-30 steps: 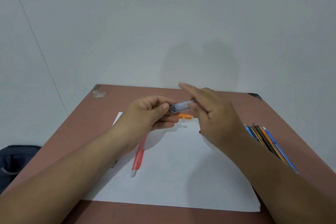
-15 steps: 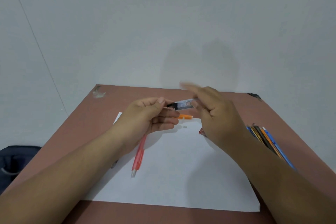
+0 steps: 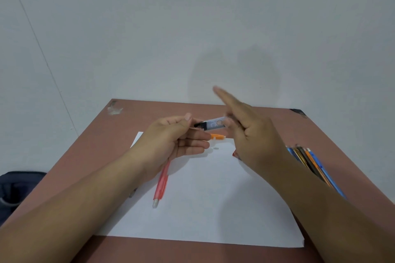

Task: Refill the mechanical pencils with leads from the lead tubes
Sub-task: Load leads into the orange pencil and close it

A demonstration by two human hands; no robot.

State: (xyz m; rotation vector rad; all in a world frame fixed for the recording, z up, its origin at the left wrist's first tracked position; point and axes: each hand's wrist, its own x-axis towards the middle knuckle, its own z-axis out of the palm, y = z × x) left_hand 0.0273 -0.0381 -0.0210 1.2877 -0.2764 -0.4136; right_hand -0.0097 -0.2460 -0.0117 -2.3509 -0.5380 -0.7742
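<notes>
Brown table [image 3: 100,151] w/ paper [image 3: 205,203], spare pencils [image 3: 310,162] right.

We see a brown table [image 3: 267,119] against a pale grey wall [image 3: 192,28], a white sheet of paper [image 3: 213,198] lying on it, and a dark bag [image 3: 17,188] on the floor at left.

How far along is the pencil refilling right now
Early, by the look of it. Done: an orange piece and a small white bit lie loose on the paper. In hand: the right hand holds the lead tube, the left hand pinching its black end. Left: the red pencil and the pencil bundle.
</notes>
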